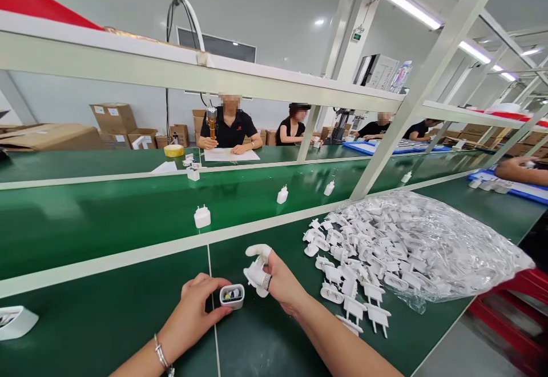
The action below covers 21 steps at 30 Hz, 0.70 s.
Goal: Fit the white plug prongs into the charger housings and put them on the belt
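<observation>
My left hand [199, 303] grips a white charger housing [232, 305] between thumb and forefinger, steadying it on the green bench. Its open top faces up and shows small electronic parts inside. Just to the right, my right hand [280, 280], with white finger covers on, is closed on a white plug cap [257, 276] held above the bench. The fingers partly hide this cap. Right of that hand lies a heap of similar white two-pin plug caps [351, 285], spilling from a clear plastic bag [454, 240].
Assembled white chargers [202, 217] stand on the green conveyor belt [107, 205] ahead. Another white housing [16, 323] lies at far left. A slanted metal post [385, 148] and an overhead shelf [257, 77] cross the view. Several co-workers sit opposite; another person's arm [522, 170] reaches in at right.
</observation>
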Each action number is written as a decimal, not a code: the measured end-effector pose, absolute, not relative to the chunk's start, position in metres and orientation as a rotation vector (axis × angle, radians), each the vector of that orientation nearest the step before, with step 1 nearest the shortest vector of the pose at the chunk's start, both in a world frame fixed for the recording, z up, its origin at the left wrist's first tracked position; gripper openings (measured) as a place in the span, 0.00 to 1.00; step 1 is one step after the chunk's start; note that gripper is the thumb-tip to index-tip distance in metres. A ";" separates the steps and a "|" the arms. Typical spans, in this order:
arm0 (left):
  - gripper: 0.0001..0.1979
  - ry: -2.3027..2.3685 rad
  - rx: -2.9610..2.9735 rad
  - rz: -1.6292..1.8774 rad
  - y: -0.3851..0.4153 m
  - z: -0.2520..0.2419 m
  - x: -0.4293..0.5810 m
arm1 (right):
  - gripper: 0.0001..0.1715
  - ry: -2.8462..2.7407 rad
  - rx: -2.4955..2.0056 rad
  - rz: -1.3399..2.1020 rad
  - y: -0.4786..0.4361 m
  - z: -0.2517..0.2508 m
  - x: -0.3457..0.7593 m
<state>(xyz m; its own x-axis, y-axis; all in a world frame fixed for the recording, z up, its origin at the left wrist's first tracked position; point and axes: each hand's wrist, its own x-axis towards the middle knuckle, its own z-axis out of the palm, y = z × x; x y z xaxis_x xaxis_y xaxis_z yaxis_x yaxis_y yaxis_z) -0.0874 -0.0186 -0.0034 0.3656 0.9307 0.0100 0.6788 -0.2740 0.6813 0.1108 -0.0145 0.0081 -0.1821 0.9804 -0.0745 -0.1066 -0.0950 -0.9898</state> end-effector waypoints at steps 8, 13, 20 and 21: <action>0.10 1.430 1.935 0.610 -0.021 -0.007 -0.089 | 0.20 -1.679 -1.165 1.230 -0.016 0.014 0.118; 0.10 1.453 1.935 0.607 -0.020 -0.007 -0.087 | 0.11 -2.489 -1.452 0.539 -0.015 0.040 0.108; 0.10 1.448 1.955 0.611 -0.021 -0.006 -0.086 | 0.09 -2.837 -1.396 0.186 -0.018 0.055 0.086; 0.10 1.448 1.957 0.614 -0.022 -0.006 -0.086 | 0.08 -2.853 -1.404 0.157 -0.019 0.055 0.085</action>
<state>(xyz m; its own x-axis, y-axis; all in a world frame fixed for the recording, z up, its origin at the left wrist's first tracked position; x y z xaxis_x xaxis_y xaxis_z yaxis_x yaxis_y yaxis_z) -0.0856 -0.0217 -0.0063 0.2905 0.9569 0.0048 0.6685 -0.2065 0.7144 0.0846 -0.0189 0.0551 -0.6104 0.7879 -0.0808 0.7921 0.6065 -0.0697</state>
